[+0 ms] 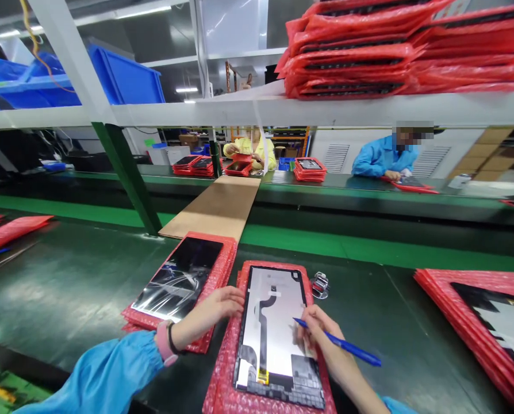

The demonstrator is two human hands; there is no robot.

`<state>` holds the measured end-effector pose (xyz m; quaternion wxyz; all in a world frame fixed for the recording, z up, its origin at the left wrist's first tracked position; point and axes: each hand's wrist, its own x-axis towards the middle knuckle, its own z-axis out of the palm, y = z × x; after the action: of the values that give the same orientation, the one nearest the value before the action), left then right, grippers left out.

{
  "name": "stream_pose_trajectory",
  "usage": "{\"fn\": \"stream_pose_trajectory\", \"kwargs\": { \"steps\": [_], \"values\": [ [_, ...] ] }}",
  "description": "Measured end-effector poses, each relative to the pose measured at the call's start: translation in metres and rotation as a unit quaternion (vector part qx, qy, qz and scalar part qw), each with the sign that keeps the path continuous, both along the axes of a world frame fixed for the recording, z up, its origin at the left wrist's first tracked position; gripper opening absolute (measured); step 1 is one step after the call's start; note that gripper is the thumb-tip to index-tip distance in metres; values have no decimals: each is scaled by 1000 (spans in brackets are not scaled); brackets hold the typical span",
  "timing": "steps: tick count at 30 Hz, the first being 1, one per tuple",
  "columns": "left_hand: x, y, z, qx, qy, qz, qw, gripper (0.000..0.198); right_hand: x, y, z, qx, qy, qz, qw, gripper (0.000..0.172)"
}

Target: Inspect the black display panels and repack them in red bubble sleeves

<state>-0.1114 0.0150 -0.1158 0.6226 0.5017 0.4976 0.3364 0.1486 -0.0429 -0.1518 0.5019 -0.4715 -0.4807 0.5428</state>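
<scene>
A screen panel [274, 328] lies back side up on a red bubble-wrap sheet [222, 379] in front of me. My right hand [321, 336] rests on its right edge and holds a blue pen [347, 346], tip pointing at the panel's middle. My left hand [216, 307] presses fingers on the panel's left edge, with a pink band and black tie on the wrist. To the left lies a stack of red-wrapped panels [181, 276], its top one glossy side up.
A roll of tape [320, 284] sits beside the panel's top right corner. More red-wrapped panels [490, 322] lie at right, others at far left [7, 230] and on the overhead shelf [395, 52]. A cardboard sheet [216, 207] bridges the belts. Two people work across the line.
</scene>
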Motion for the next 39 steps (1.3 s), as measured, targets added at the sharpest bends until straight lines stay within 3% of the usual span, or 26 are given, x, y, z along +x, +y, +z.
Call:
{"fn": "stream_pose_trajectory", "kwargs": {
  "steps": [5, 12, 19, 26, 31, 35, 39],
  "values": [
    [20, -14, 3, -53, -51, 11, 997, 34, -4, -7, -13, 81, -214, -68, 971, 43],
    [17, -12, 8, -92, -85, 39, 991, 36, -7, -9, -12, 84, -251, -60, 962, 35],
    [18, -8, 11, -130, -110, 75, 983, 31, -8, -8, -9, 64, -204, -89, 973, 36],
    [25, 14, 12, -152, -93, 67, 982, 15, -5, -5, -13, 19, -57, -92, 994, 48],
    [55, 6, 13, -118, -121, 6, 986, 32, -6, -2, -14, 11, 13, -94, 995, 53],
    [68, -7, 15, -84, -131, 23, 988, 48, 0, -3, -13, 27, 34, -121, 992, 52],
    [61, -8, 28, -38, -143, 44, 988, 54, 16, -7, -4, 75, 42, -170, 982, 41]
  ]
}}
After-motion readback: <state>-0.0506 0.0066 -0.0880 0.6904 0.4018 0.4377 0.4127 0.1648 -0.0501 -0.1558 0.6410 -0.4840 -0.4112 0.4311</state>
